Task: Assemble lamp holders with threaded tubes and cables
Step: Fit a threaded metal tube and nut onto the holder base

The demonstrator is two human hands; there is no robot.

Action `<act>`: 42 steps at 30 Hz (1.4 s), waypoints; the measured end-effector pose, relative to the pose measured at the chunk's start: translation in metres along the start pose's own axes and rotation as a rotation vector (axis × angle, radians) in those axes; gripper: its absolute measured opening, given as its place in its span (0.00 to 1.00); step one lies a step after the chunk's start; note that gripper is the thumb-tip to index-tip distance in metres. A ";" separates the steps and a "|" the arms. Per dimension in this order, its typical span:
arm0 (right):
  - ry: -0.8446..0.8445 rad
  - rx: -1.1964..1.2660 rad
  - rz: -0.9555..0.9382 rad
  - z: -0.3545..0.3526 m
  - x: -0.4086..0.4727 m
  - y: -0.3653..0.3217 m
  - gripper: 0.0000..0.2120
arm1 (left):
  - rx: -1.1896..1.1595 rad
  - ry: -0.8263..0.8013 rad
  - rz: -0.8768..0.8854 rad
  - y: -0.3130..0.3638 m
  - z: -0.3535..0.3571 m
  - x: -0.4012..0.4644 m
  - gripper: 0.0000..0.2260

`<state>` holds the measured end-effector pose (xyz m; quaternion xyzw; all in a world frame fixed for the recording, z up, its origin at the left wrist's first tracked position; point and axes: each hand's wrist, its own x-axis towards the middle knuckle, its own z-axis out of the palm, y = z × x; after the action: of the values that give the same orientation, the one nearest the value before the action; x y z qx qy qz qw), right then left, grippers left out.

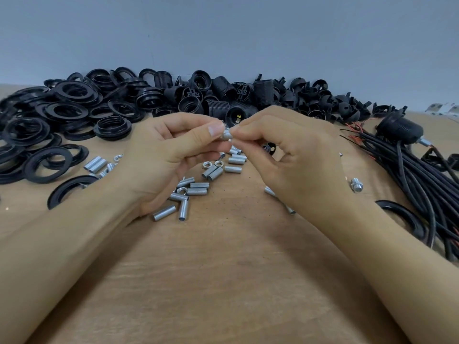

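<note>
Both hands meet above the middle of the wooden table [223, 281], fingertips pressed together on one small silver piece. The left hand [171, 155] pinches it between thumb and forefinger, the other fingers curled beneath. The right hand [293, 160] pinches the same piece from the right side with its thumb and fingertips drawn tight. The piece is a short threaded tube [226, 134], mostly hidden by the fingers; whether a nut sits on it cannot be told.

Directly below and just behind the hands lies a scatter of loose threaded tubes [196, 188] on the tabletop, with a few hex nuts [212, 164] among them. A tube with a nut already on it [357, 184] lies apart on the right, near the right wrist.

Further out, a heap of black rings [62, 115] fills the far left, and a pile of black lamp holder shells [236, 95] runs along the far edge against the grey wall [223, 33]. On the right lies a bundle of black cables [417, 175] with red wire ends, and one assembled lamp holder [400, 130] rests at its far end.
</note>
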<state>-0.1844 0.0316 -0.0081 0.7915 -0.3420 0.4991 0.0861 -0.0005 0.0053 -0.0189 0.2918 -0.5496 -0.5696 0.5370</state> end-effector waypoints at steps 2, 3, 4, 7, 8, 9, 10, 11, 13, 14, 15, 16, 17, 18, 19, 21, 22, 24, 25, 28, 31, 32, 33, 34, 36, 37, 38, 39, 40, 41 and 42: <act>-0.019 -0.022 0.022 -0.001 0.000 0.001 0.02 | -0.005 0.000 0.000 0.000 -0.001 0.001 0.06; -0.027 -0.043 0.020 0.000 0.000 0.001 0.02 | -0.004 0.004 0.005 0.000 -0.001 0.001 0.07; -0.032 -0.066 0.011 0.000 0.000 0.001 0.02 | 0.000 0.011 0.010 -0.001 -0.001 0.001 0.07; -0.031 -0.098 -0.020 0.002 0.000 0.001 0.02 | 0.020 0.002 0.017 -0.001 -0.002 0.002 0.08; -0.034 -0.053 0.020 0.001 0.000 0.001 0.02 | 0.017 0.000 0.020 -0.001 -0.003 0.001 0.08; -0.041 0.022 0.084 0.000 0.001 0.000 0.02 | 0.015 0.001 0.024 -0.001 -0.003 0.001 0.09; -0.051 0.096 0.140 -0.002 0.000 0.001 0.03 | 0.022 0.003 0.029 0.000 -0.002 0.000 0.09; -0.057 0.140 0.178 -0.003 0.000 0.002 0.04 | 0.036 0.002 0.032 0.000 -0.002 0.000 0.09; -0.069 0.167 0.201 -0.003 0.000 0.001 0.04 | 0.053 -0.002 0.040 0.000 0.000 -0.001 0.09; -0.073 0.199 0.230 -0.002 -0.001 0.002 0.04 | 0.047 -0.002 0.047 0.001 0.000 -0.001 0.09; -0.076 0.263 0.283 -0.002 -0.001 0.002 0.05 | 0.035 0.000 0.053 0.001 0.000 -0.001 0.09; -0.083 0.330 0.334 -0.002 -0.001 0.001 0.06 | 0.027 0.004 0.057 0.001 0.000 -0.001 0.09; -0.078 0.350 0.349 -0.002 -0.001 0.001 0.06 | 0.028 0.009 0.056 0.001 0.000 -0.001 0.09; -0.069 0.317 0.322 -0.001 -0.001 0.000 0.06 | 0.035 0.011 0.047 0.001 0.001 -0.001 0.08; -0.058 0.234 0.262 0.000 -0.001 -0.001 0.04 | 0.038 0.009 0.029 0.000 0.001 -0.001 0.07; -0.031 0.104 0.154 0.000 -0.002 0.000 0.03 | 0.022 0.007 -0.014 0.000 0.001 -0.001 0.06; -0.028 0.086 0.139 0.000 -0.001 0.000 0.03 | 0.014 0.007 -0.029 -0.001 0.001 -0.001 0.06; -0.036 0.058 0.102 -0.001 0.000 0.001 0.03 | 0.014 0.002 -0.037 0.000 0.000 0.000 0.05; -0.052 0.042 0.087 -0.001 0.000 0.001 0.03 | 0.015 -0.002 -0.033 0.000 0.000 0.000 0.06; -0.101 0.084 0.129 -0.004 0.001 0.000 0.03 | 0.027 0.003 -0.008 0.000 0.000 -0.001 0.06; -0.115 0.030 0.092 -0.005 0.000 0.002 0.02 | 0.041 0.015 -0.045 0.000 0.001 0.000 0.05; -0.120 -0.011 0.051 -0.005 0.000 0.003 0.02 | 0.035 0.022 -0.074 0.000 0.002 0.000 0.06; -0.125 -0.030 0.019 -0.004 0.001 0.003 0.02 | 0.029 0.026 -0.100 0.000 0.002 0.000 0.07; -0.131 -0.034 0.002 -0.003 0.001 0.003 0.02 | 0.025 0.027 -0.117 0.000 0.001 0.000 0.07; -0.139 -0.011 0.015 -0.004 0.001 0.003 0.02 | 0.015 0.013 -0.110 -0.001 0.000 0.001 0.05; -0.142 0.024 0.059 -0.005 0.001 0.002 0.03 | 0.001 0.003 -0.087 -0.001 0.000 0.001 0.05; -0.143 0.086 0.134 -0.006 0.000 0.001 0.04 | -0.017 -0.004 -0.061 -0.001 0.000 0.000 0.07; -0.143 0.173 0.228 -0.006 -0.001 0.000 0.04 | -0.032 -0.013 -0.038 -0.001 0.000 0.000 0.09; -0.135 0.280 0.329 -0.006 -0.001 -0.001 0.04 | -0.040 -0.022 -0.021 -0.001 0.001 0.000 0.10; -0.121 0.377 0.416 -0.005 -0.002 -0.001 0.04 | -0.049 -0.028 -0.009 0.000 0.001 0.000 0.11; -0.106 0.429 0.470 -0.004 -0.002 -0.001 0.04 | -0.074 -0.026 -0.005 0.001 0.002 0.000 0.11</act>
<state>-0.1866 0.0350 -0.0075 0.7157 -0.4065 0.5242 -0.2184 -0.0017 0.0056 -0.0176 0.2658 -0.5343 -0.5944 0.5390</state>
